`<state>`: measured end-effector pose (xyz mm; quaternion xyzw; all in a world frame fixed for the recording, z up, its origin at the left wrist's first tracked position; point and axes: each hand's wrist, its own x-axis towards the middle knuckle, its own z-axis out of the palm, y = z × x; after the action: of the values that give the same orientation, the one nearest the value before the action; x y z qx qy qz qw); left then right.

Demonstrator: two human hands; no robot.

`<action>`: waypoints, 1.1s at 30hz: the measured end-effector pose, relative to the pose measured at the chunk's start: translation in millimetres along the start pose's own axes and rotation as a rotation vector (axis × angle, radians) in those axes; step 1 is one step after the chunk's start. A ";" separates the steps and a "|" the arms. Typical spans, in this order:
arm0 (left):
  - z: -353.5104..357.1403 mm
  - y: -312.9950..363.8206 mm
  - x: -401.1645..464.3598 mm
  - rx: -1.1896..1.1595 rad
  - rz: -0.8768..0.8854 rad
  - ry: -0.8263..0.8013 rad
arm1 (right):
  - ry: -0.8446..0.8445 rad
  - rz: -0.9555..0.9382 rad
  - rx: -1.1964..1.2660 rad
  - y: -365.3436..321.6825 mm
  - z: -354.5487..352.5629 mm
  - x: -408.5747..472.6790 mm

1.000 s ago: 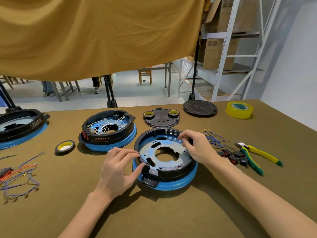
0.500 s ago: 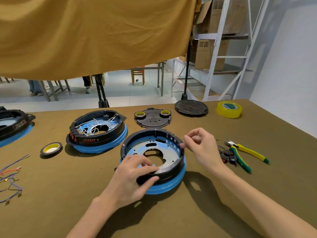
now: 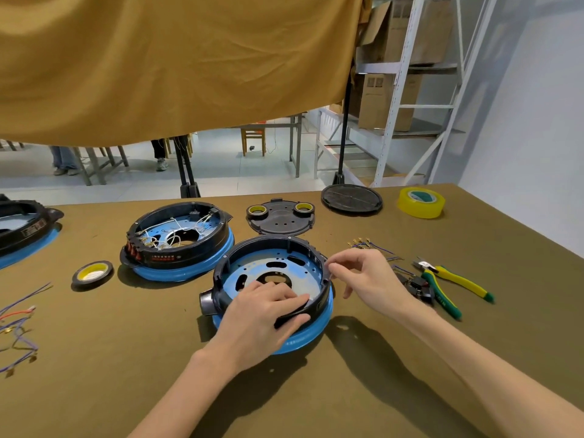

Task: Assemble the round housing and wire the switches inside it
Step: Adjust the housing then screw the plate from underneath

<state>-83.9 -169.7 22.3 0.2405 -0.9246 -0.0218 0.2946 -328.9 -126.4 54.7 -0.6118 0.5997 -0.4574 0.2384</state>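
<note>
1. The round housing (image 3: pixel 286 267), a black ring over a blue base with a blue slotted plate inside, sits on the olive table (image 3: pixel 94 358), near the middle.
2. The left hand (image 3: pixel 262 314) grasps the housing's near rim, fingers inside on the plate and thumb curled against the outer wall.
3. The right hand (image 3: pixel 363 276) hovers at the housing's right rim, thumb and forefinger pinched together; whether they hold anything is too small to tell.
4. Black switches (image 3: pixel 418 287) with blue wires (image 3: pixel 373 246) lie just right of that hand, beside green-and-yellow pliers (image 3: pixel 448 284).
5. A second, wired housing (image 3: pixel 180 241) stands to the far left, a black tape roll (image 3: pixel 92 273) beside it.
6. A black cover plate (image 3: pixel 281 216) and a yellow tape roll (image 3: pixel 421 202) lie farther back.
</note>
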 end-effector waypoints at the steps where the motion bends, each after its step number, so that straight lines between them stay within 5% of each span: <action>1: -3.4 -5.1 -3.1 -0.018 0.013 -0.002 | -0.009 -0.017 -0.004 -0.1 0.6 -0.4; 7: -8.2 -16.5 -15.3 -0.055 -0.015 0.057 | 0.110 -0.166 -0.080 -5.5 12.3 -2.6; 29: 5.5 -20.3 -17.4 -0.037 -0.024 0.122 | 0.092 -0.331 -0.164 8.1 25.1 -9.5; 33: 5.5 -15.5 -16.3 -0.015 -0.034 0.142 | 0.307 -0.252 -0.050 7.1 15.6 -9.2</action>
<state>-68.7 -176.5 6.2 0.2548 -0.8970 -0.0164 0.3608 -318.1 -122.8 38.9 -0.6107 0.5588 -0.5566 0.0700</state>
